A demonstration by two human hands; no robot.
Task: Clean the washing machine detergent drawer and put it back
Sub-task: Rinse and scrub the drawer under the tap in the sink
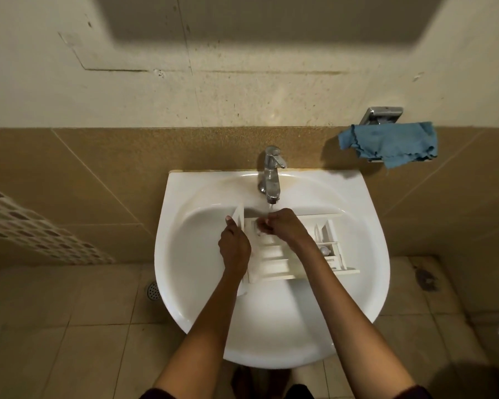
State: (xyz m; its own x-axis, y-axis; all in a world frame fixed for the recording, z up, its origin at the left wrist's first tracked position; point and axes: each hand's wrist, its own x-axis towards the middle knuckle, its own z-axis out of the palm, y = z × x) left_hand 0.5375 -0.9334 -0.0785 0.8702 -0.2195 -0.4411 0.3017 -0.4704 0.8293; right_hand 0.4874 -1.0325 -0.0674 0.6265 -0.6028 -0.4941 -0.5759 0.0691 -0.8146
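Curling round the upright front panel of the detergent drawer (274,262), the fingers (230,221) of your left hand (234,243) grip that panel at the drawer's left end. The fingers (264,226) of your right hand (284,226) are bent inward and reach down into the drawer's back-left compartment. They press close together there, but whether they pinch anything cannot be told. A thin stream of water (271,207) falls from the tap (271,174) right at your right knuckles.

The white drawer lies open side up inside the sink (167,226), across its back half. Its panel stands toward the sink's left edge, and its smaller compartments reach toward the right edge. Both your forearms come in over the sink's front edge.

The chrome tap stands at the middle of the sink's back edge. Beyond the back right corner, a blue cloth (392,142) hangs over a chrome holder (382,115) on the tiled wall. A round drain (152,290) sits in the tiled floor just off the sink's left edge.
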